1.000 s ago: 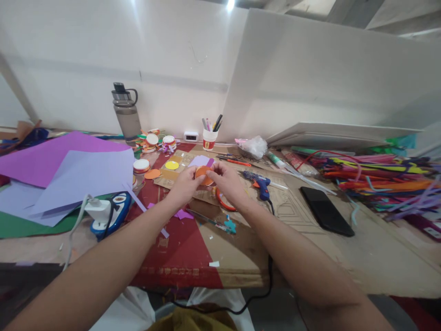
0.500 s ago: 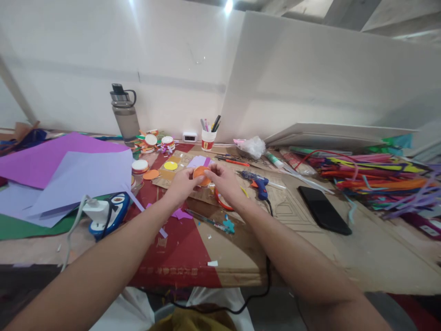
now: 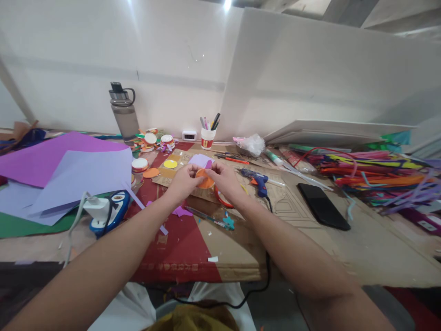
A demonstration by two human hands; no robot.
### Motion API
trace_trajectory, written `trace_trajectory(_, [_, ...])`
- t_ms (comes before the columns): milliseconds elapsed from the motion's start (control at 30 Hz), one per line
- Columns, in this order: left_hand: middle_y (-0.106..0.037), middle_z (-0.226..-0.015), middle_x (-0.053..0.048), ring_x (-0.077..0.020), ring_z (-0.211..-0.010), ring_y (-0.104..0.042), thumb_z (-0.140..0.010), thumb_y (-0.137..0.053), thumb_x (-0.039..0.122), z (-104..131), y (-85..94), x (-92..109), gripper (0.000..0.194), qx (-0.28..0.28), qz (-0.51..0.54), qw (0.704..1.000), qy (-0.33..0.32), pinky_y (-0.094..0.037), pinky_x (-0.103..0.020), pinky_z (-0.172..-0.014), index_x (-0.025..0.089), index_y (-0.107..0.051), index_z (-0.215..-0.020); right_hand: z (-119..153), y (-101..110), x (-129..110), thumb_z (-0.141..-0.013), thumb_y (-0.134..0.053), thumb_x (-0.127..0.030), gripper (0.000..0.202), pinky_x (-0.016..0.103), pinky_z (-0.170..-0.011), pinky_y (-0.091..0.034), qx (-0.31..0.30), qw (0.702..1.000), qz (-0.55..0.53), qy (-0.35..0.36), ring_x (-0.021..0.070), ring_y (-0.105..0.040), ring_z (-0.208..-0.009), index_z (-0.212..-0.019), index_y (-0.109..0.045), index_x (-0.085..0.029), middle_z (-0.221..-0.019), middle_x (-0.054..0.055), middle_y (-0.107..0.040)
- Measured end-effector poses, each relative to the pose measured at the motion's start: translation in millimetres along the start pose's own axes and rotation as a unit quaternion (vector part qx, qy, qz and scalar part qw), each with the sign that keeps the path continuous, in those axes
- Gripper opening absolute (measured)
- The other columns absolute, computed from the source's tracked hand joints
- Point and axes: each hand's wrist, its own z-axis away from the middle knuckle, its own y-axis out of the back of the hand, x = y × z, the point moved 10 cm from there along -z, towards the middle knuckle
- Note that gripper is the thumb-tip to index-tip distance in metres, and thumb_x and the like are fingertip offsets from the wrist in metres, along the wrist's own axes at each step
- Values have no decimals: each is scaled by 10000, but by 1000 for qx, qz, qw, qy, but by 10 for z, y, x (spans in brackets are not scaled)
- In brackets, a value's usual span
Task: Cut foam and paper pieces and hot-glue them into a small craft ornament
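An orange disc (image 3: 204, 180) is held up between both hands, over the cardboard at the middle of the table. My left hand (image 3: 185, 182) pinches its left edge. On its upper right side my right hand (image 3: 224, 180) grips it, and a small purple piece (image 3: 208, 164) shows at those fingertips. Just below my right hand lies a red ring (image 3: 221, 198), partly hidden by the hand. Behind the hands are light purple paper pieces (image 3: 197, 159). A yellow disc (image 3: 170, 164) and another orange disc (image 3: 151, 173) lie to the left.
A blue glue gun (image 3: 261, 183) and a black phone (image 3: 323, 205) lie on the right, near bundled coloured strips (image 3: 382, 177). At the back stand a bottle (image 3: 124, 117) and a pen cup (image 3: 207, 139). A power strip (image 3: 112, 214) and paper sheets (image 3: 82, 179) are left.
The orange disc has shifted slightly right and down between my fingers, showing more of its face. A purple piece now shows above it at my right fingertips.
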Motion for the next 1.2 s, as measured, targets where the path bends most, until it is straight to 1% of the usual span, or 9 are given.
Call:
trace_trajectory(100, [-599, -624, 17, -97, -575, -551, -546, -801, 149, 2, -13, -41, 273, -6, 9, 1000, 24, -388, -209, -538, 146, -590, -719, 5, -23, -13, -743, -568, -339, 144, 254, -614, -402, -12, 1000, 7, 0, 126, -492, -656, -715, -538, -201, -704, -25, -548])
trace_trajectory(233, [-617, -654, 7, -96, -567, -564, -562, -785, 147, 17, -27, -88, 288, 4, 119, 991, 66, -415, -206, -523, 151, -578, -762, 4, -23, -22, -770, -595, -449, 281, 272, -717, -460, -16, 998, -56, 8, 138, -559, -781, -896, -576, -199, -875, 9, -611])
trace_trajectory(367, [-650, -766, -11, -105, -647, -607, -570, -764, 102, -18, 67, -87, 335, 43, 182, 981, 54, -472, -225, -593, 148, -583, -848, 8, -52, 85, -807, -555, -528, 336, 273, -683, -476, -32, 993, -111, -23, 129, -572, -728, -889, -573, -203, -847, 8, -619])
trace_trajectory(467, [-648, -797, -9, -107, -680, -610, -556, -759, 80, -49, 97, -73, 341, 41, 186, 981, 35, -489, -249, -659, 143, -586, -843, 24, -78, 102, -800, -561, -525, 331, 264, -650, -470, -41, 991, -121, -29, 113, -555, -676, -851, -570, -197, -818, -2, -614])
trace_trajectory(600, [-653, -782, -3, -104, -667, -602, -539, -774, 100, -43, 91, -55, 330, 35, 175, 984, 24, -487, -256, -673, 141, -601, -818, 67, -121, 25, -729, -643, -397, 246, 252, -620, -453, -59, 994, -89, -13, 112, -539, -658, -849, -582, -190, -788, -9, -614])
trace_trajectory(733, [-660, -768, -7, -104, -655, -598, -530, -810, 146, -20, 65, -17, 334, 23, 144, 989, 10, -471, -238, -630, 135, -624, -808, 82, -90, -23, -683, -606, -256, 135, 245, -603, -426, -46, 996, -72, 3, 106, -515, -623, -792, -582, -179, -729, -18, -596])
trace_trajectory(933, [-669, -811, -37, -113, -654, -584, -626, -790, 284, -18, 11, 25, 293, -21, 38, 999, -16, -461, -237, -579, 132, -668, -845, 39, -83, 39, -688, -571, -257, 194, 252, -610, -440, -46, 996, -76, -12, 123, -543, -672, -862, -613, -182, -821, 10, -645])
trace_trajectory(1100, [-621, -702, -10, -86, -547, -519, -621, -796, 300, -41, 64, 8, 265, -3, -3, 1000, -25, -413, -229, -523, 132, -654, -768, 0, -101, 126, -711, -567, -272, 158, 271, -628, -458, -39, 997, -62, -11, 140, -568, -706, -837, -594, -180, -828, 14, -639])
trace_trajectory(1200, [-618, -718, -16, -96, -565, -525, -635, -786, 336, -41, 57, -12, 268, -4, -3, 1000, -18, -429, -243, -533, 136, -652, -753, -17, -103, 185, -727, -552, -264, 99, 264, -611, -446, -35, 998, -43, -12, 133, -555, -677, -788, -571, -188, -783, 1, -628])
